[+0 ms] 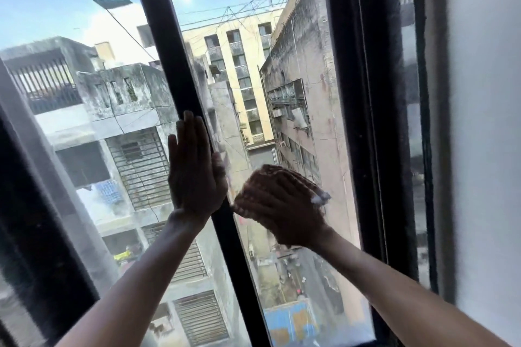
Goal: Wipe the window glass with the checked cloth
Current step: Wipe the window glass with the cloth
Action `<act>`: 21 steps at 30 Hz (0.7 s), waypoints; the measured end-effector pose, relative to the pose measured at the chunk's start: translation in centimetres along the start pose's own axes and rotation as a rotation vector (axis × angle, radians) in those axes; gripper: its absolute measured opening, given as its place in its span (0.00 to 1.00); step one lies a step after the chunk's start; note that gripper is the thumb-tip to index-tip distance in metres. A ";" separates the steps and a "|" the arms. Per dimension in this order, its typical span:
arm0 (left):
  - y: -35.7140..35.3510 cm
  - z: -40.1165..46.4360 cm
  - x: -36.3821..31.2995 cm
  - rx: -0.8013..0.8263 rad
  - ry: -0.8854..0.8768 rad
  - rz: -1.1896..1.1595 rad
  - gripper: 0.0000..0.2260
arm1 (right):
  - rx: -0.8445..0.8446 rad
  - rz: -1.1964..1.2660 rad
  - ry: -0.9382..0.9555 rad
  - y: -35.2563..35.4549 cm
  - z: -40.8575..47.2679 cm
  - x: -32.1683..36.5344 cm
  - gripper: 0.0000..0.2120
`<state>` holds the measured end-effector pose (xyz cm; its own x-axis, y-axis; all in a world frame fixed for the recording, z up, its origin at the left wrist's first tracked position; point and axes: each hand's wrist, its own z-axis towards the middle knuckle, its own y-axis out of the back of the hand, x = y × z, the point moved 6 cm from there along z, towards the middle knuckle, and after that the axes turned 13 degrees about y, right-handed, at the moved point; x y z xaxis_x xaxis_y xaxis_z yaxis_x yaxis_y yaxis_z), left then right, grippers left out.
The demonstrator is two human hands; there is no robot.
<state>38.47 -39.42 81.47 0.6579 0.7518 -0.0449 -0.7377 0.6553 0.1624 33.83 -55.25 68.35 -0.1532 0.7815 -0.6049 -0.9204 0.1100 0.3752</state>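
Observation:
The right-hand pane of window glass (282,65) fills the middle of the view between two dark frame bars. My right hand (284,211) presses a bunched brown and white checked cloth (277,177) flat against the lower part of this pane, fingers spread over it. A pale corner of the cloth sticks out to the right. My left hand (194,172) lies flat with its fingers straight and together, resting on the dark central frame bar (174,59) and the edge of the left pane (84,93).
A thick dark outer frame (363,121) borders the pane on the right, with a white wall (485,149) beyond it. Another dark frame piece (33,205) runs down the left. Buildings, cables and a street far below show through the glass.

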 end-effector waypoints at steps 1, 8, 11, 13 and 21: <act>0.0 0.2 0.0 0.000 -0.011 0.007 0.29 | -0.052 -0.022 -0.143 1.0 0.3 -2.6 0.24; 0.0 -0.1 0.2 -0.019 -0.018 0.018 0.29 | -0.299 -0.166 -0.730 4.6 4.5 -10.9 0.28; 0.1 0.1 0.2 -0.027 -0.016 -0.007 0.30 | -0.078 -0.065 -0.295 0.3 -0.8 -2.9 0.27; 0.2 0.0 0.1 -0.027 -0.017 -0.030 0.30 | 0.071 -0.058 -0.161 -0.8 -6.7 0.4 0.26; 0.0 0.1 -0.1 -0.051 0.015 -0.044 0.31 | -0.299 -0.157 -0.731 4.5 6.6 -11.4 0.28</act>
<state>38.39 -39.51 81.57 0.6878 0.7228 -0.0662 -0.7150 0.6905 0.1094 33.83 -59.57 81.54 0.1654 0.9861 0.0167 -0.9848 0.1642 0.0576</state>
